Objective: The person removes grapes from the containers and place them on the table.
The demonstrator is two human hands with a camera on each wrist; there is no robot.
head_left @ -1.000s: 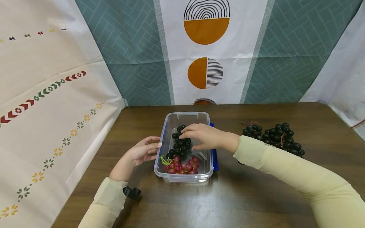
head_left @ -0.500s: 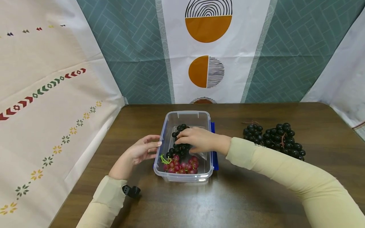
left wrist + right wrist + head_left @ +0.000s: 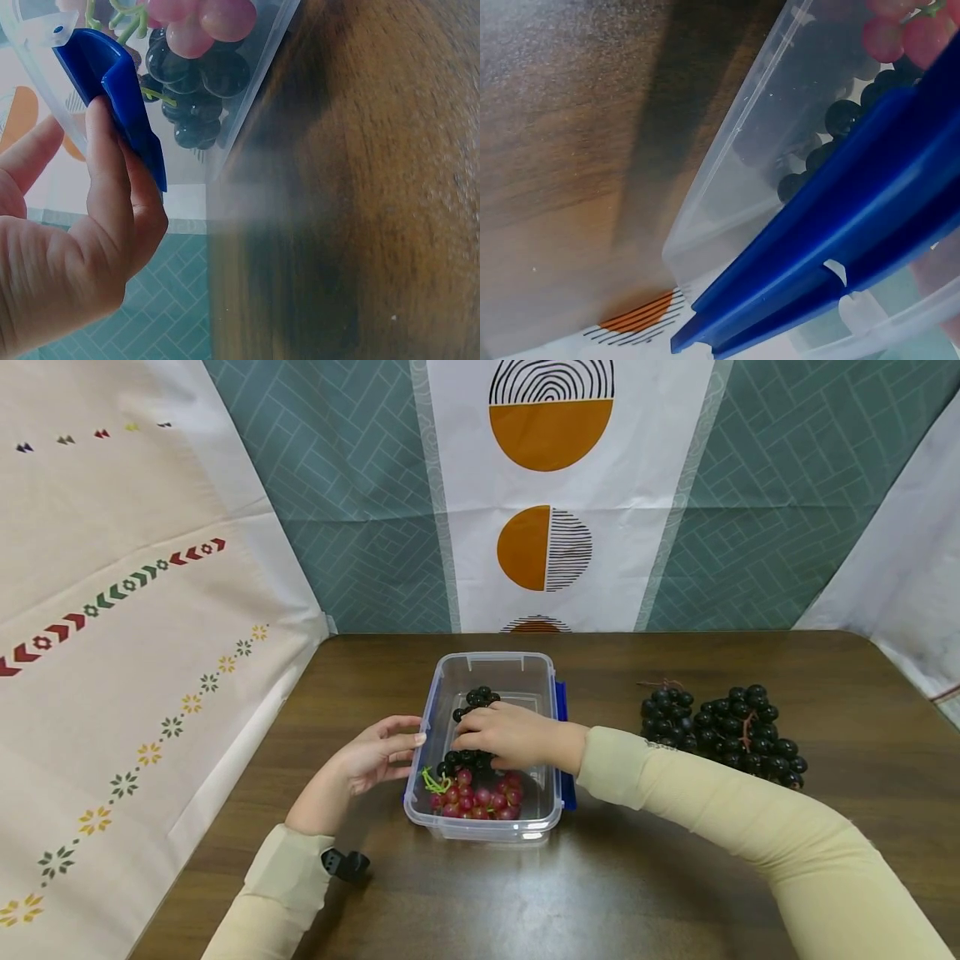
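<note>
A clear plastic box (image 3: 538, 818) with blue side latches stands on the table. Inside lie a bunch of black grapes (image 3: 463, 762) and, nearer me, a bunch of red grapes (image 3: 480, 800) with a green stem. My right hand (image 3: 510, 735) reaches in over the right wall, its bent fingers and thumb around the middle of the black bunch, hiding part of it. My left hand (image 3: 381, 753) rests with relaxed fingers along the left wall, thumb tip at the rim. In the left wrist view its fingers touch the blue latch (image 3: 112, 82).
More black grapes (image 3: 742, 731) lie on the brown table (image 3: 637, 893) at the right, some partly behind my right sleeve. Another blue latch (image 3: 832, 217) hangs along the box's right side. Patterned cloths (image 3: 360, 527) hang behind and beside the table.
My right hand has moved left and down into the box, and its fingers have closed in over the black grapes. My left hand stays at the left wall; the grapes look unmoved.
</note>
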